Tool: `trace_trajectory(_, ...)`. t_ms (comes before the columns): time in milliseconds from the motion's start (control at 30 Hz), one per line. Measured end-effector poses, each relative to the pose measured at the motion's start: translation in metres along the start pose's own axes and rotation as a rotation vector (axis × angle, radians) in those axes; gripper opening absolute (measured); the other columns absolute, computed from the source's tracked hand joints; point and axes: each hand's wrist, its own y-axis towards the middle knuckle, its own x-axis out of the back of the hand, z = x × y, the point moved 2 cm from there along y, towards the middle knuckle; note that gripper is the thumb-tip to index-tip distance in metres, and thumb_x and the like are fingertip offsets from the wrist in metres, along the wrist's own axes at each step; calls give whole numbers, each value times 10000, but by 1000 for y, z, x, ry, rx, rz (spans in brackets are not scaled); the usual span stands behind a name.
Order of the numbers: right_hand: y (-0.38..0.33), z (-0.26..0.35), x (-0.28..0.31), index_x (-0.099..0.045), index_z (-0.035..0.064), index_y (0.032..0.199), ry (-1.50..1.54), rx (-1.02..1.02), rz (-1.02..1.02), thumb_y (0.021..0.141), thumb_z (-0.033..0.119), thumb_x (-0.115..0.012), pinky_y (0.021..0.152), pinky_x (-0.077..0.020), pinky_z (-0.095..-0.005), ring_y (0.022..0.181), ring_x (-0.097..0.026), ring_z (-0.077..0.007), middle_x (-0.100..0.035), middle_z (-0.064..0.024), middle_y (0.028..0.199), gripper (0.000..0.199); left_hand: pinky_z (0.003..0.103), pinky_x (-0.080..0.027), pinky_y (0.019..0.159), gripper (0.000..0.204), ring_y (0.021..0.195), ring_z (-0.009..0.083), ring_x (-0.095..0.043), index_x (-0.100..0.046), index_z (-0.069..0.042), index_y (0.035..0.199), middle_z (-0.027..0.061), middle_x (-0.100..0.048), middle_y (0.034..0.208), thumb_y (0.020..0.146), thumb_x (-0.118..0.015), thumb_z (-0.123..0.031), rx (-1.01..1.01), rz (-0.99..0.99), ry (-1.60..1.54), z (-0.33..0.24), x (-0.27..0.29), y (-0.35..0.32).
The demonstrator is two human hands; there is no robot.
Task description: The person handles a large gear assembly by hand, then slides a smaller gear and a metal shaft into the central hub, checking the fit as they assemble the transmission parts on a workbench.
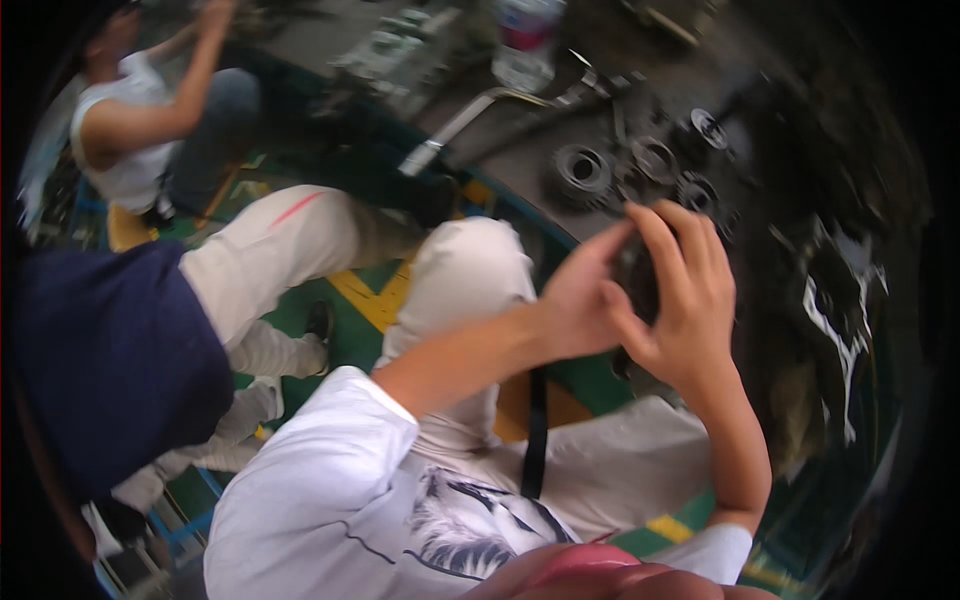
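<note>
Over the near edge of the dark workbench, my left hand and my right hand come together in front of my knees. The right hand's fingers arch over and its thumb reaches toward the left palm. Both sets of fingers curve around a dark patch, and what they hold there, if anything, I cannot make out. Just beyond my fingertips lie metal parts: a thick ring-shaped gear, a second ring, a toothed gear and a small bright disc.
A long-handled metal wrench lies on the bench beside a clear bottle. Blurred metal parts sit farther back. Something shiny is at right. A person in navy sits close at my left; another in white is beyond.
</note>
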Motion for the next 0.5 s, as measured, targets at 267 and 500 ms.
trace_trajectory(267, -14, 0, -13, -465, 13, 1339, 130, -261, -23, 759, 141, -627, 998, -382, -410, 1153, -498, -386, -505, -218, 1233, 616, 265, -466, 878, 393, 937, 92, -623, -611, -170, 1167, -35, -687, 1010, 1005, -383, -445, -55, 58, 16, 18, 13, 12)
trace_trajectory(500, -17, 6, -5, -466, 30, 1357, -8, -161, -12, 713, 138, -686, 1033, -355, -442, 1199, -478, -382, -509, -210, 1273, 689, 290, -508, 880, 425, 950, 125, -643, -627, -123, 1123, -2, -679, 1070, 1015, -355, -432, 32, 215, 1, 8, 15, 12)
